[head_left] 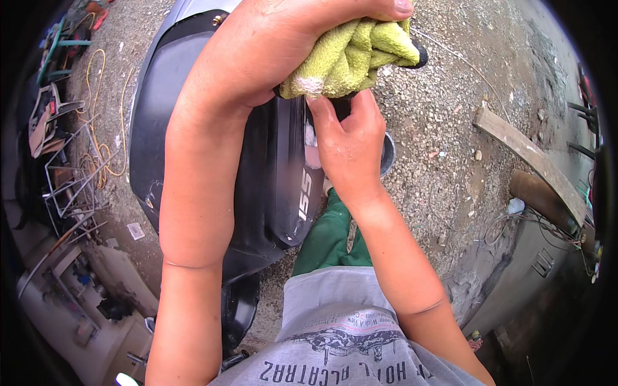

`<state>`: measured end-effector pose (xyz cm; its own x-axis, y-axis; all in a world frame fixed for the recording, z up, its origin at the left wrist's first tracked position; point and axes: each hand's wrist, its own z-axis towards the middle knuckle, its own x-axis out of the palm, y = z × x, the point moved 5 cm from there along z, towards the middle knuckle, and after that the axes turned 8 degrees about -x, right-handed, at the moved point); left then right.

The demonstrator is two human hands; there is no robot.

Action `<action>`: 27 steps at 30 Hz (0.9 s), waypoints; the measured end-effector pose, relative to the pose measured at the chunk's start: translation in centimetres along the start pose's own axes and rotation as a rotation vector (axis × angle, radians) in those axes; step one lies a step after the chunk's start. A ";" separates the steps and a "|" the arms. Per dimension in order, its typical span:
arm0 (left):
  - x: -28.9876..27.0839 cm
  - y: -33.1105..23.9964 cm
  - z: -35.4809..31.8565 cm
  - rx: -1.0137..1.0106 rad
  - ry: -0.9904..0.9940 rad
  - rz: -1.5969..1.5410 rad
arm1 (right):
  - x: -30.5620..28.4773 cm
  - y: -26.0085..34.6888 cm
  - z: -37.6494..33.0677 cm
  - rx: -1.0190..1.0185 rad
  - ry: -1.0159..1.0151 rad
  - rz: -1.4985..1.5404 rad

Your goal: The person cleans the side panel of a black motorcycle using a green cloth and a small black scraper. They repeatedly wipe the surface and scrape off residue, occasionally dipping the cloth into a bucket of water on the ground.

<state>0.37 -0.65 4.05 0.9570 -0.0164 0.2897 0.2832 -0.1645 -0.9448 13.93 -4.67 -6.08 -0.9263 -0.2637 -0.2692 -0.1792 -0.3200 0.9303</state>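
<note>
A yellow-green terry cloth (360,55) with dark edging is bunched up at the top of the view. My left hand (290,42) reaches over from the left and is closed on it, thumb stretched along its far side. Below the cloth, my right hand (355,145) pinches its lower edge. The right fingertips are hidden behind the folds. Both hands look wet. Under my left arm lies the dark, glossy body of a scooter or motorcycle (177,80), with pale lettering on its side panel. A whitish foamy smear (310,136) marks that panel beside my right hand.
A dark bucket-like rim (388,156) shows behind my right wrist. Gravel ground (444,148) spreads to the right, with a long wooden plank (524,157) by a wall. On the left lie a yellow hose or cord (100,151) and a heap of metal frames (71,174).
</note>
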 end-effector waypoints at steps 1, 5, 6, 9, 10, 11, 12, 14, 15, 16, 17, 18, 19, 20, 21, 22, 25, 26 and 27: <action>0.2 -0.3 -0.1 0.004 0.004 -0.046 | 0.0 -0.2 -0.2 0.010 -0.016 0.057; -0.1 0.0 0.6 -0.006 -0.090 -0.074 | 0.5 -1.2 2.1 0.051 -0.022 0.059; -0.6 0.8 0.8 0.055 -0.083 -0.046 | 0.5 -1.1 2.1 0.061 -0.025 0.055; -1.1 1.2 0.6 0.029 -0.110 -0.016 | 0.2 0.7 0.1 0.034 0.005 -0.052; -1.1 1.4 0.6 0.022 -0.116 0.027 | -0.1 0.6 -0.2 0.066 0.033 -0.062; -1.0 1.5 0.9 -0.002 -0.099 0.017 | -0.1 0.4 0.3 0.055 0.018 -0.027; -0.9 1.4 1.1 0.015 -0.101 0.027 | 0.0 0.2 0.9 0.043 0.003 0.008; -0.7 1.5 1.3 0.032 -0.112 0.039 | 0.0 -0.5 2.1 0.012 -0.030 0.004; -0.7 1.5 1.4 0.010 -0.109 0.036 | -0.2 -0.7 2.5 -0.003 -0.046 0.001; -1.0 1.6 1.3 0.002 -0.127 0.023 | 0.1 -0.5 2.1 0.010 -0.016 0.001; -1.2 1.7 1.2 -0.001 -0.143 0.009 | 0.0 -0.1 1.2 0.020 0.013 -0.003; -1.5 1.8 1.1 -0.004 -0.160 -0.005 | 0.0 0.3 0.3 0.029 0.042 -0.007; -1.5 1.9 1.2 -0.002 -0.159 -0.022 | -0.2 0.6 0.0 0.040 0.068 -0.019; -1.5 2.0 1.2 0.000 -0.159 -0.038 | -0.2 0.4 0.5 0.029 0.048 0.004; -1.6 2.1 1.3 0.002 -0.159 -0.053 | -0.1 0.1 1.4 0.017 0.028 0.028; -1.6 2.2 1.5 0.010 -0.144 -0.053 | 0.1 -0.4 2.2 0.010 0.010 0.052; -1.6 2.3 1.9 0.015 -0.145 -0.032 | -0.1 -0.1 2.3 0.028 0.003 0.010; -1.8 2.2 1.8 0.011 -0.145 -0.047 | -0.1 0.3 1.6 0.049 0.020 0.001; -2.0 2.2 1.6 0.007 -0.145 -0.062 | -0.1 0.6 0.6 0.070 0.090 -0.028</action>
<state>-0.81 0.64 1.11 0.9365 0.1361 0.3231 0.3421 -0.1538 -0.9270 13.77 -4.28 -5.34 -0.8879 -0.3368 -0.3133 -0.2300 -0.2647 0.9365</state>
